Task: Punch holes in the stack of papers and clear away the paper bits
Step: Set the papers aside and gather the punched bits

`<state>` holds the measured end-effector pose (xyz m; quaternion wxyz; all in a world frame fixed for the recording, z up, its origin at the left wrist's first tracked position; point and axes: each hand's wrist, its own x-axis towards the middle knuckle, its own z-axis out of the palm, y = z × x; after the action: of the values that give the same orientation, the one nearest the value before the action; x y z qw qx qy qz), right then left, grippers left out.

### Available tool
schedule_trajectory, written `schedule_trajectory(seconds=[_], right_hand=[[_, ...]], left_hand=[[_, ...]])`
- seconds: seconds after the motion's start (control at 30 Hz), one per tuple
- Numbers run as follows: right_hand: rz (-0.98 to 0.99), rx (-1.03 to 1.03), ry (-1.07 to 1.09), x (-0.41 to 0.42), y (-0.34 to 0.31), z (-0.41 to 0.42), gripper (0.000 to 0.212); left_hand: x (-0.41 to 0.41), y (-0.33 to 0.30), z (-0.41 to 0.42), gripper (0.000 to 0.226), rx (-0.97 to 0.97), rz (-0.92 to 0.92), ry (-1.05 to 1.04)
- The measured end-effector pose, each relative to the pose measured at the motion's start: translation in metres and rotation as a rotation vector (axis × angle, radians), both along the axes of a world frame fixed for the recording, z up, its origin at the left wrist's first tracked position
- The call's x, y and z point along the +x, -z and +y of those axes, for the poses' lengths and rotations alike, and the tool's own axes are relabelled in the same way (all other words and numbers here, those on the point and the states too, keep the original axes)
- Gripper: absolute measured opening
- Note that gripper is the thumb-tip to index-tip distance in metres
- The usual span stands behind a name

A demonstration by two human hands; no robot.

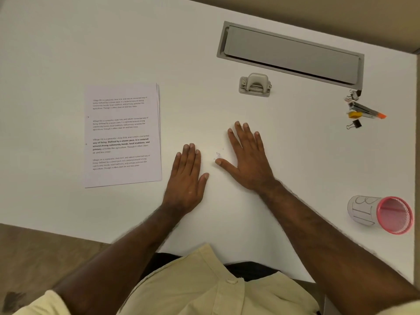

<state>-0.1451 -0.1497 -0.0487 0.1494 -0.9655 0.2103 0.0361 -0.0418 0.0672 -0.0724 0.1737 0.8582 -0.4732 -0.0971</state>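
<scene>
Both the left hand (186, 176) and right hand (246, 155) lay flat, fingers straight, holding nothing. Between them sat what looked like paper bits (218, 155). The hole punch (255, 85) stood apart.

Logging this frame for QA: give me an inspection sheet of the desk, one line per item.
Surface: white desk, bare between the things listed.
Job's things: stack of papers lies flat at left, printed side up; hole punch stands behind the hands; paper bits lie scattered between the hands.
Clutter: binder clips and an orange-tipped tool at right; pink mesh cup on its side.
Hands: left hand and right hand flat on the desk, fingers straight, either side of the bits.
Cables: nothing seen; closed cable hatch at rear.
Surroundings: wood floor.
</scene>
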Motion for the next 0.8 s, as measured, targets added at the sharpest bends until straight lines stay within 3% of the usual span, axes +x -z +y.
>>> schedule_trajectory(seconds=[0.33,0.43,0.57,0.8], right_hand=[[0.05,0.012,-0.139,-0.028,0.006,0.032,0.085],[0.016,0.086,-0.061,-0.047,0.003,0.033,0.089],[0.103,-0.041,0.129,-0.077,0.007,0.047,0.096],[0.125,-0.121,0.087,-0.06,0.02,0.083,0.101]], left_hand=[[0.003,0.006,-0.003,0.081,0.116,-0.073,0.009],[0.002,0.005,-0.003,0.084,0.111,-0.079,0.01],[0.003,0.005,-0.003,0.079,0.115,-0.072,0.012],[0.004,0.006,0.0,0.064,0.115,-0.086,0.1]])
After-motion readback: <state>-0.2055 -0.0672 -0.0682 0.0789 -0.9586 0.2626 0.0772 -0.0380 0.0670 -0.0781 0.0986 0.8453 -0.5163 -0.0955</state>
